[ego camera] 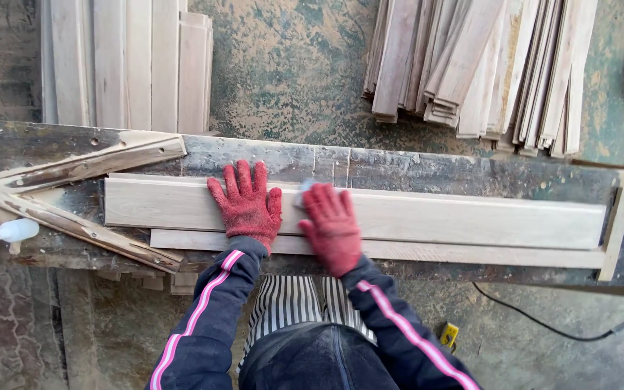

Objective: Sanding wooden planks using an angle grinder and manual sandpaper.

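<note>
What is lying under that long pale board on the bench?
Under the long board a second pale plank sticks out along the near edge, on the workbench. How far back it reaches is covered.

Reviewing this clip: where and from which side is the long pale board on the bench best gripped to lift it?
Probably by its long edges near the middle. The pale board lies flat across the workbench, on a narrower strip. Its near edge faces the person, and the left hand and right hand already rest there.

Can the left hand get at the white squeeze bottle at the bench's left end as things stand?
Probably yes. The left hand lies flat on the long board, holding nothing, and only low glue-stained wooden strips lie between it and the white squeeze bottle.
</note>
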